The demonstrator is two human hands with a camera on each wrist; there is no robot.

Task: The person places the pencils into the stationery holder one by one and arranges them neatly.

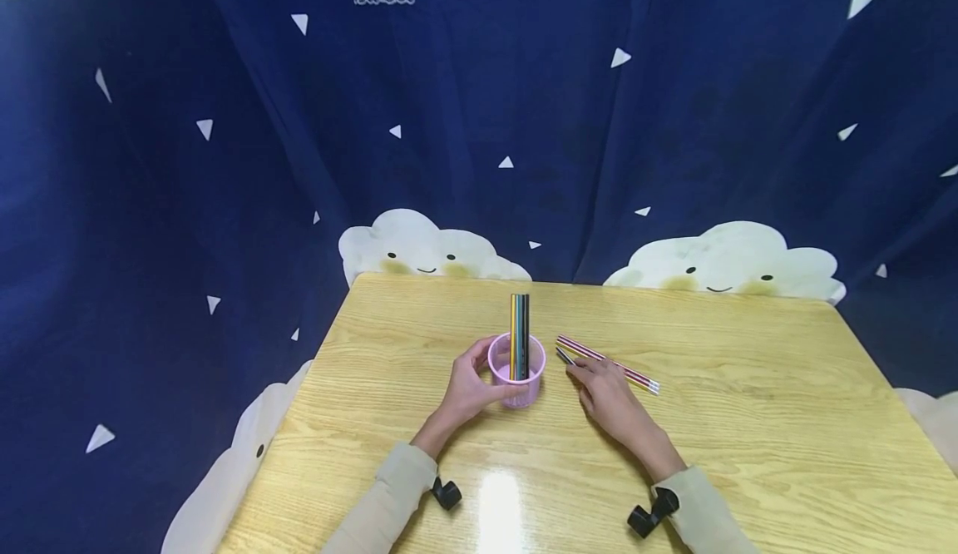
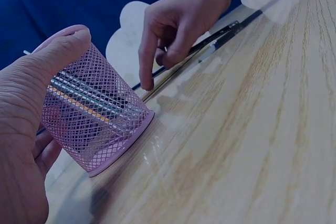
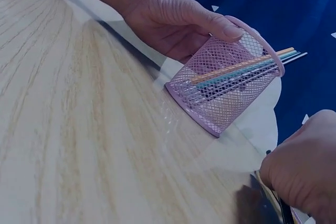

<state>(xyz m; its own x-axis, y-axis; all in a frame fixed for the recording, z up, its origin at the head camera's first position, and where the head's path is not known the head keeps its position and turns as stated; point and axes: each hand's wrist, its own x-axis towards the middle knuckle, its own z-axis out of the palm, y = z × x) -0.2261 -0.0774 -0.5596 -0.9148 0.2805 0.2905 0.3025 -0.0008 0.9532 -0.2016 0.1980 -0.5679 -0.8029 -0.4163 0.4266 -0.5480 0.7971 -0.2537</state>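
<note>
From the head view: one pink mesh cup [image 1: 516, 381] is standing in the middle of the frame on the desk [image 1: 748, 421], with a bunch of about four pencils [image 1: 520, 333] sticking upright out of it. The left hand [image 1: 470, 386] is curling round the cup's left side, thumb at the rim. Just right of the cup, the right hand [image 1: 608, 396] is lying over the near ends of loose pencils [image 1: 609, 363] — two striped ones plus one dark one, as far as I can count — lying aslant toward the right.

Left wrist view: the cup [image 2: 97, 114] is filling the left half of the frame, the left hand's thumb [image 2: 50, 64] pressing on its rim. At upper centre the right hand [image 2: 181, 22] is poking its forefinger down at the loose pencils [image 2: 220, 32], other fingers tucked.

Right wrist view: the left hand [image 3: 168, 22], at top centre, is gripping the cup [image 3: 226, 87], pencils [image 3: 247, 66] jutting out right. The right hand [image 3: 302, 174] sits at lower right; I cannot tell here whether it is pinching anything.
</note>
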